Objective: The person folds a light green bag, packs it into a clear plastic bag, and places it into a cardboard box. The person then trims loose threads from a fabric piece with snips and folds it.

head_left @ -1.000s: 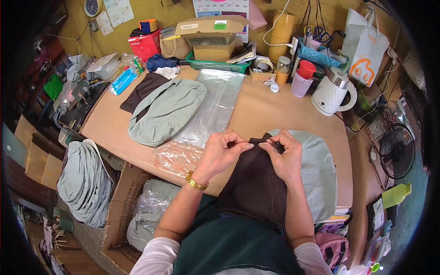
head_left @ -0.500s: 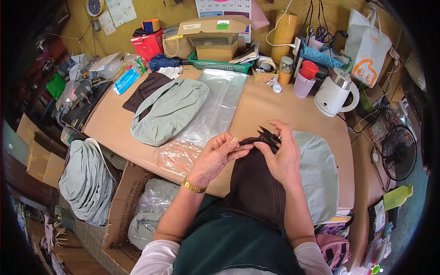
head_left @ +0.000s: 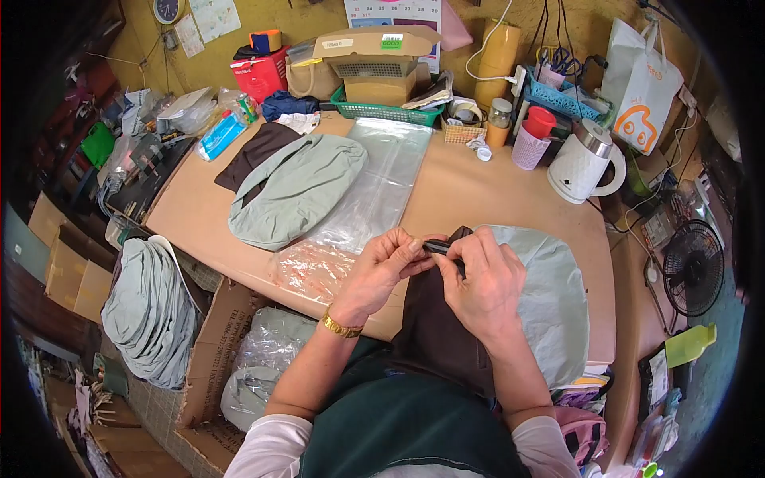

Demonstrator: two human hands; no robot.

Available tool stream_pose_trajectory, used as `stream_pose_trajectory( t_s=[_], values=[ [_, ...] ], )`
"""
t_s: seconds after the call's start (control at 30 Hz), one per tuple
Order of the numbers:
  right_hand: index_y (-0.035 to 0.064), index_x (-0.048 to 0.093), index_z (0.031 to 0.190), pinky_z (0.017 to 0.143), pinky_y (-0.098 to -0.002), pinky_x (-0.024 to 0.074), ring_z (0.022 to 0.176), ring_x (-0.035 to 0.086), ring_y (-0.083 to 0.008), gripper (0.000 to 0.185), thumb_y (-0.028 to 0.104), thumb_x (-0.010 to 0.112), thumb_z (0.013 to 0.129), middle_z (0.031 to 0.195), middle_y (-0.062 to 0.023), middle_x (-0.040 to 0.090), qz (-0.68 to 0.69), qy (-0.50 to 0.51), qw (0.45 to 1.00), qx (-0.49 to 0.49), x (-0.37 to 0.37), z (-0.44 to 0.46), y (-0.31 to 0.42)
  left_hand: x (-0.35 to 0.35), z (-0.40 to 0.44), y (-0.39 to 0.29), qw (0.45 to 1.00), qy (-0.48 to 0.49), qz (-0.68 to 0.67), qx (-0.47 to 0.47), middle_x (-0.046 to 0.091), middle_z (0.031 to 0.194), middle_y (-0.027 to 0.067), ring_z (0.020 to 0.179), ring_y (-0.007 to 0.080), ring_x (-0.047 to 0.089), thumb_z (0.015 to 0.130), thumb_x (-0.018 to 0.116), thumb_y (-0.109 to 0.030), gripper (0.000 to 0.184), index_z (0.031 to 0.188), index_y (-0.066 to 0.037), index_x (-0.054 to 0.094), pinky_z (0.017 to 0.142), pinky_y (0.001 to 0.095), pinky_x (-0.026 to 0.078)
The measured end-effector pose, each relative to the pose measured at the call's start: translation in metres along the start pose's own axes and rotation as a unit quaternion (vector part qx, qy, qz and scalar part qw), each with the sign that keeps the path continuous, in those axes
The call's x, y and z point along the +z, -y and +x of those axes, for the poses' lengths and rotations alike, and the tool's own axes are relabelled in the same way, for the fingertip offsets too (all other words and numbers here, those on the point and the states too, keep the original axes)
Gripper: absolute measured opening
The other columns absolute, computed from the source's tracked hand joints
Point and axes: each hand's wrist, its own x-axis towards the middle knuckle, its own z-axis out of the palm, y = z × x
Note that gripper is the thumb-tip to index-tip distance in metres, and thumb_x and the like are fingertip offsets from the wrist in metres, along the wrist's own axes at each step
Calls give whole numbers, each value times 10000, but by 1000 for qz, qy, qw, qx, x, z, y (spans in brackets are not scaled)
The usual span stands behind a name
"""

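Note:
Dark brown fabric (head_left: 437, 319) hangs from in front of my hands down to my lap. My left hand (head_left: 378, 269) is closed, pinching the fabric's edge between thumb and fingers. Wrapped around small black thread snips (head_left: 437, 246), my right hand (head_left: 488, 279) holds the blades against that edge, close to my left fingertips. The exact spot between the blades is hidden by the fingers. A pale grey-green fabric piece (head_left: 551, 303) lies flat on the table, to the right of and partly behind my right hand.
A grey-green fabric item (head_left: 299, 191) lies on the table (head_left: 470, 187) beside clear plastic bags (head_left: 390, 159). A white kettle (head_left: 586, 163) stands back right. An open cardboard box (head_left: 209, 358) and stacked grey-green fabric (head_left: 151, 315) are at lower left.
My right hand has turned, its fingers closing around the snips. The blades, pointing up and away before, now lie across the fabric edge by my left fingertips.

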Motion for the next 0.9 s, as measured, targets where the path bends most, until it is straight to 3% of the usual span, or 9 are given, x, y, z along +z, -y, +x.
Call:
stream_pose_trajectory(
  t_s=[0.23,0.47,0.53,0.63,0.9],
  values=[
    [100,525,748,534,-336,403,582,540,-222,263,67,773,666,735,-38,503,38,-23,999,19,-4,1,2,6,-1,-5,999,-35,-39,4,657,999,66,889,103,637,986,556,-182,171,864,-64,534,847,277,544],
    [86,528,775,543,-351,426,592,553,-244,291,74,795,661,756,-45,515,10,-8,1000,12,0,-1,0,9,-7,-4,999,11,-30,9,656,1016,91,992,138,633,988,552,-199,194,867,-51,518,938,329,526],
    [81,536,791,549,-367,443,609,568,-256,295,64,800,662,759,-52,521,91,-34,991,88,-1,1,1,14,-8,-12,998,6,-53,17,654,1003,88,998,148,635,990,547,-193,192,868,-47,520,952,340,524],
    [82,544,813,552,-380,454,614,577,-263,299,58,802,664,762,-59,529,113,-42,988,98,-1,0,-6,14,-7,-15,996,-17,-87,-8,640,944,69,998,167,642,993,537,-184,189,873,-39,522,966,358,521],
    [88,535,794,545,-343,425,589,550,-244,307,58,801,643,752,-47,531,31,-11,999,0,-5,-1,2,4,-3,0,991,-21,-134,-7,616,888,54,864,144,635,983,559,-176,186,858,-45,517,866,314,548]
  ],
)
